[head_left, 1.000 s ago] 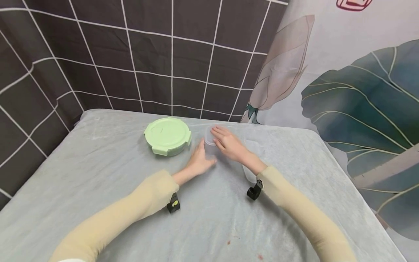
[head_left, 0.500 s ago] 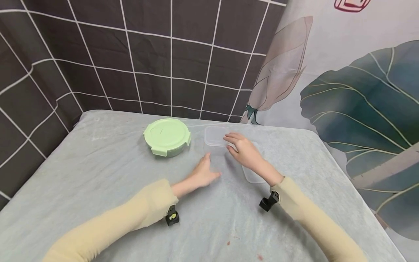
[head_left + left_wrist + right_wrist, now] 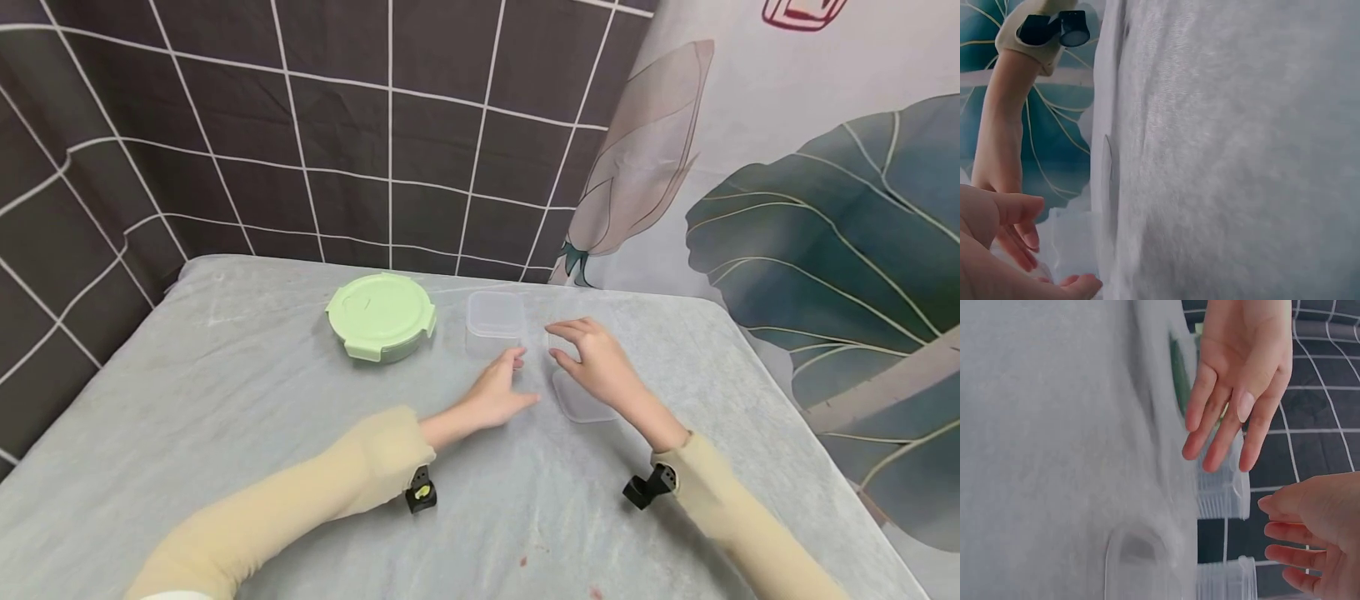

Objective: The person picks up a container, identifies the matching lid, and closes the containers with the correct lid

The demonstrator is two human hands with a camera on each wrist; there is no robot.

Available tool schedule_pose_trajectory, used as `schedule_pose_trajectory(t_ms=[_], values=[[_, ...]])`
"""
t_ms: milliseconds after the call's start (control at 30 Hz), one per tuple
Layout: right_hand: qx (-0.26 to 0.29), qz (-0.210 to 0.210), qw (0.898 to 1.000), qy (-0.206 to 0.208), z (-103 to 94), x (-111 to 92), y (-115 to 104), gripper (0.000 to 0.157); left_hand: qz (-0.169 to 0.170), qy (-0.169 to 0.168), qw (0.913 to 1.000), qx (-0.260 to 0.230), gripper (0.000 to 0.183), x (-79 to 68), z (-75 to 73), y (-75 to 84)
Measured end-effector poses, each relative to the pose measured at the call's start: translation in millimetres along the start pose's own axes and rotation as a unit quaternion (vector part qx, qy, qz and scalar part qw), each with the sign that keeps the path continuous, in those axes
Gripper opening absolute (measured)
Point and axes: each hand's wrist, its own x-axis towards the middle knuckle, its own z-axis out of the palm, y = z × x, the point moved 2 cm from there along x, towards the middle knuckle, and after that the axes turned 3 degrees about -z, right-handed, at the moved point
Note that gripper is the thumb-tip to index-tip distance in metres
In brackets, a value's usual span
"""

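Note:
My left hand [image 3: 491, 396] reaches over the table with fingers extended and thumb apart, holding nothing. Just beyond its fingertips stands a clear plastic food container [image 3: 496, 317] with a translucent lid on top. My right hand [image 3: 597, 360] curves loosely beside a second clear container [image 3: 1229, 581]; the head view shows this container only faintly, and I cannot tell whether the fingers touch it. Below the right hand, a clear rectangular lid [image 3: 581, 402] lies flat on the cloth, partly covered by that hand. In the right wrist view, both hands [image 3: 1241, 381] appear with spread fingers.
A round container with a light green clip lid [image 3: 381, 315] stands left of the clear ones. Grey cloth [image 3: 480, 517] covers the table. A dark checked curtain [image 3: 330, 125] hangs behind, with a leaf-patterned one [image 3: 825, 233] at the right.
The right hand has left the lidded clear container and moved right, toward the second one. The left hand has drawn back from its side, then shifted right in front of it.

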Motion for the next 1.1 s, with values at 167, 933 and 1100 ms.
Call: schedule_pose_trajectory(t_ms=[167,933,1100], values=[[0.015,0.023,0.999,0.018,-8.5,-8.7,12.0,0.033,0.01,-0.009,0.9997,-0.018,0.068,9.3,9.7,5.4],[0.054,0.103,0.992,0.043,-27.7,-39.9,53.3,0.035,-0.03,0.041,0.9987,-0.005,0.074,63.9,43.9,11.8],[0.082,0.132,0.988,0.027,-26.8,-45.3,60.0,0.036,-0.049,0.064,0.9967,-0.012,0.082,73.3,46.7,8.9]])
